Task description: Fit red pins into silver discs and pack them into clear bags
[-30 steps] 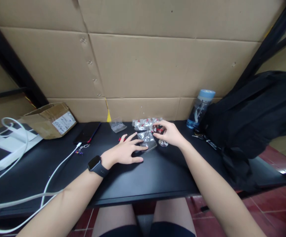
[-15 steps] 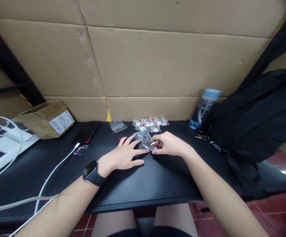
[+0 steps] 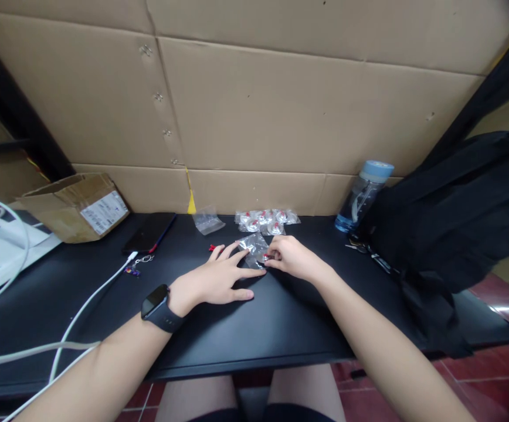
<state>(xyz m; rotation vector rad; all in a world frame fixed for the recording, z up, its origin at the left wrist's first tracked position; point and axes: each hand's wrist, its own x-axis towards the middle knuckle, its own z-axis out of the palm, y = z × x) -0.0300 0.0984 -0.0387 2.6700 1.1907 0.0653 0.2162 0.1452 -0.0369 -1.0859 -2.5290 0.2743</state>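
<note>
My left hand [image 3: 219, 276] lies with its fingers spread on the black table, its fingertips touching a clear plastic bag [image 3: 255, 243]. At the bag's right side, my right hand [image 3: 287, 257] pinches a small red and silvery item [image 3: 265, 258]; part of it is hidden by the fingers and the bag. A small red piece [image 3: 213, 248] sits just beyond my left fingertips. Behind the hands, several clear packets [image 3: 263, 220] with round silvery and red contents lie in a cluster. To their left rests another clear bag [image 3: 209, 221].
An open cardboard box [image 3: 76, 208], a phone [image 3: 149, 232], a keychain [image 3: 132, 270] and a white cable [image 3: 88, 306] are on the left. A water bottle [image 3: 363, 196], keys [image 3: 357, 243] and a black backpack [image 3: 452, 205] stand or lie on the right. Cardboard [image 3: 254, 117] lines the back.
My right hand has moved slightly left with the red and silvery item, which now meets the clear bag. The whole view has shifted a little.
</note>
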